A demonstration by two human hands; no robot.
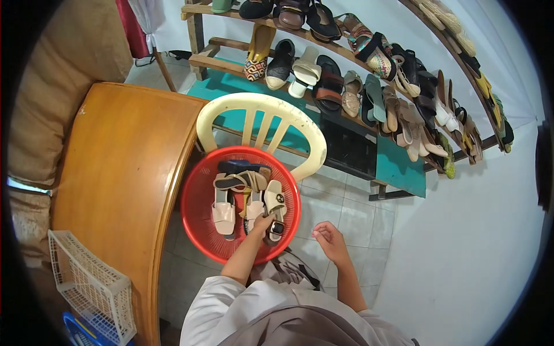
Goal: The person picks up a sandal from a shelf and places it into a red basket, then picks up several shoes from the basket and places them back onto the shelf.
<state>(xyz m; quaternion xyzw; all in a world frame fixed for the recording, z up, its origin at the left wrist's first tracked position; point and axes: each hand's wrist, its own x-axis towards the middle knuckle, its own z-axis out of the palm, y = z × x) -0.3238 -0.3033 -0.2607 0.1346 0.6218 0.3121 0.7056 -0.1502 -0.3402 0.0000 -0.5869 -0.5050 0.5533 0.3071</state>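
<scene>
Cream sandal [274, 193], red basket [195, 222] | left hand [262, 224]: touching, grip unclear | right hand [331, 242]: empty, half-curled | likely light, stiff-soled; hold mid-strap

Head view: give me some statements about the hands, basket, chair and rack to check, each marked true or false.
1. The red basket holds several pieces of footwear. True.
2. The right hand is inside the basket. False: the left hand reaches in; the right hand is outside it.
3. The chair is black. False: it is pale yellow.
4. The rack carries shoes on more than one level. True.
5. The right hand holds a sandal. False: nothing is seen in it.
</scene>
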